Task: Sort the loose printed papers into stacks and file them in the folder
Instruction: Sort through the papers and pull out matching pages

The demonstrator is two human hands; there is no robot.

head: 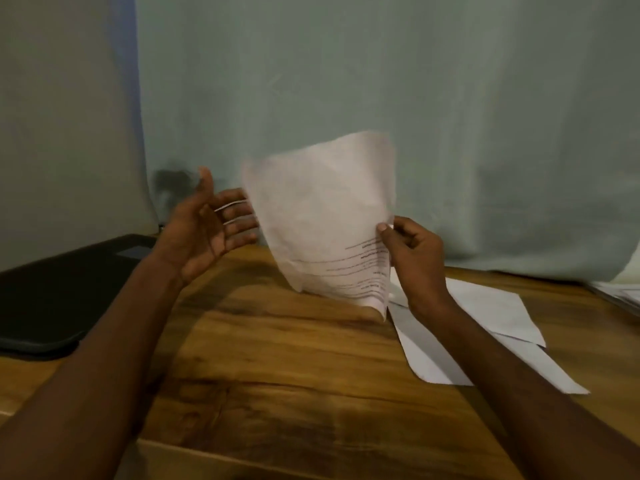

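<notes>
My right hand (414, 256) pinches the right edge of a printed sheet (322, 216) between thumb and fingers and holds it upright above the wooden table (277, 358). The sheet is blurred and curved, with lines of print near its lower right. My left hand (207, 223) is raised with straight, spread fingers just left of the sheet; its fingertips reach the sheet's left edge, and contact is unclear. Several loose white papers (491, 320) lie flat on the table at the right, partly under my right forearm. A dark folder (59, 292) lies closed at the table's left.
A pale green curtain (381, 81) hangs along the back of the table. More papers or a tray (623, 294) show at the far right edge. Bare wood lies between my arms, down to the table's front edge.
</notes>
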